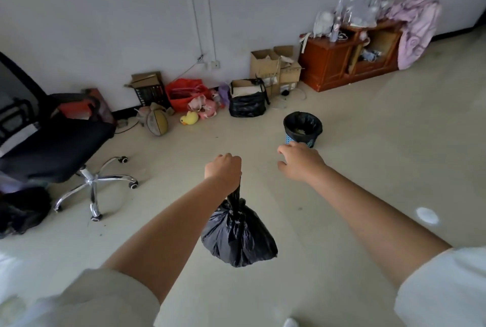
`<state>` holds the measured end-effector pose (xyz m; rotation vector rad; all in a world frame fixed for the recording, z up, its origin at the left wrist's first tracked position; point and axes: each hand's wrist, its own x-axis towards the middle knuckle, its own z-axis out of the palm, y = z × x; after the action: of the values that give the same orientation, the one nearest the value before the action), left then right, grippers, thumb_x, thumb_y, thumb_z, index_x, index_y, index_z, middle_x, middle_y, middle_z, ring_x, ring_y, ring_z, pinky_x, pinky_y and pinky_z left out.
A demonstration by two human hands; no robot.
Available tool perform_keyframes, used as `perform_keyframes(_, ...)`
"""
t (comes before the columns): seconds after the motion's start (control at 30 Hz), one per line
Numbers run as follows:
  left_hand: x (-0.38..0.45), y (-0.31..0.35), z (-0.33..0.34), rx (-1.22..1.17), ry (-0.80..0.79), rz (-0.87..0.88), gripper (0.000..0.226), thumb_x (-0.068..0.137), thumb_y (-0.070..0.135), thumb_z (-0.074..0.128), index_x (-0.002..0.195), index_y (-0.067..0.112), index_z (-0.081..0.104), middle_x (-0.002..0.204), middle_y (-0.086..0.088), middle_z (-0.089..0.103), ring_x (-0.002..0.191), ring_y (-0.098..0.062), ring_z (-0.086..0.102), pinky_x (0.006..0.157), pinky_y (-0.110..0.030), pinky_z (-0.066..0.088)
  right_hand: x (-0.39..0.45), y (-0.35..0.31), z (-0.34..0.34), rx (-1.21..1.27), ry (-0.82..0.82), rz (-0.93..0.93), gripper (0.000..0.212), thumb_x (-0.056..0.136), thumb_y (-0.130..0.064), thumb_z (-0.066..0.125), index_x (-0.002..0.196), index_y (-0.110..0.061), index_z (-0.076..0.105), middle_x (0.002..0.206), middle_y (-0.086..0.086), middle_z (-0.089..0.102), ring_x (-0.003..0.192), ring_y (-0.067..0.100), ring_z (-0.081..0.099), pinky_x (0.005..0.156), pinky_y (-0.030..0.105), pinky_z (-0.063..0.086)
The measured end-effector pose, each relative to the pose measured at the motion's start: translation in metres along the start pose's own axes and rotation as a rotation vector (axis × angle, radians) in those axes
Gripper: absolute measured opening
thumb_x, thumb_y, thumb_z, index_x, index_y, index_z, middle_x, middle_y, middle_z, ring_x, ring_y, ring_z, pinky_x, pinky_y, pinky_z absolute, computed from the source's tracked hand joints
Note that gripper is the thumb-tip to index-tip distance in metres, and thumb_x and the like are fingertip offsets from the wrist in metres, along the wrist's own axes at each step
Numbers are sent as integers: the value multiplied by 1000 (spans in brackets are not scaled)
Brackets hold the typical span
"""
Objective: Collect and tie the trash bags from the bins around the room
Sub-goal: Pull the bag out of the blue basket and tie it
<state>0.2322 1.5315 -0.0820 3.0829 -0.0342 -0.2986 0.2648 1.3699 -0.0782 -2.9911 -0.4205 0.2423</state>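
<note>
While the left hand [223,167] grips a tied bag [238,238], the right hand [299,161] (fingers loose) reaches forward.

I see a glossy black tied trash bag [238,237] against a pale cream floor [368,142]. The bin [302,129] is light blue with a perforated pattern, lined in black. Along the white wall [105,11] I note a yellow duck toy [189,118], a red bag [184,94], brown cardboard boxes [273,63], a reddish-brown wooden cabinet [328,63] and a pale lilac cloth [418,29]. The office chair [52,142] is black with a chrome base. My sleeves [447,287] are white.
</note>
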Motion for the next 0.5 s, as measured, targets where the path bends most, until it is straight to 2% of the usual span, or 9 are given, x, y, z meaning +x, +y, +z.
perform_keyframes(0.23, 194, 21, -34, 24, 10, -106, 28, 98, 17, 41, 121, 4, 51, 120, -12, 54, 116, -28, 50, 83, -35, 46, 172, 92, -32, -27, -45, -12, 37, 94, -24, 41, 125, -5, 46, 131, 14, 47, 123, 31, 41, 92, 40, 40)
perform_keyframes(0.37, 307, 22, -35, 3, 23, -146, 24, 97, 10, 42, 117, 3, 53, 115, -12, 56, 112, -29, 51, 73, -32, 41, 281, 131, -38, -26, -67, -31, 37, 94, -24, 40, 126, -7, 46, 131, 13, 47, 122, 31, 42, 92, 41, 39)
perform_keyframes(0.5, 419, 19, -35, -33, 9, -153, 24, 97, 10, 41, 116, 3, 54, 115, -13, 56, 113, -30, 50, 73, -32, 39, 393, 161, -37, 10, -74, -30, 34, 94, -22, 39, 122, -5, 48, 128, 14, 49, 120, 32, 43, 91, 41, 38)
